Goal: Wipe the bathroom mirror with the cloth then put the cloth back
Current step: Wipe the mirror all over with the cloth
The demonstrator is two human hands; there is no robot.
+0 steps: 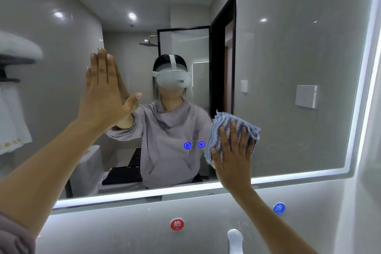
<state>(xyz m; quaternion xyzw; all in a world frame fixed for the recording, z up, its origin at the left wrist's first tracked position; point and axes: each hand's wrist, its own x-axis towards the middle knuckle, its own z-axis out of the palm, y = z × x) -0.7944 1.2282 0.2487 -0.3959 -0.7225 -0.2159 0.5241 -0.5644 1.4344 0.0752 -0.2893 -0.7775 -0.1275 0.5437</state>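
The bathroom mirror point(288, 47) fills most of the view, edged by a lit white strip. My left hand point(103, 93) lies flat against the glass at the left, fingers straight and pointing up. My right hand point(233, 154) presses a blue-and-white striped cloth point(243, 123) against the lower right part of the mirror with straight, spread fingers. The cloth is bunched and sticks out above and to both sides of the hand. The mirror reflects a person in a grey hooded top wearing a white headset.
Below the mirror on the grey wall sit a red hot-water label point(177, 224) and a blue cold-water label point(279, 208). A chrome tap point(235, 239) rises at the bottom edge. Two blue touch icons point(193, 145) glow on the glass. A towel rack with white towels point(12, 121) is at the left.
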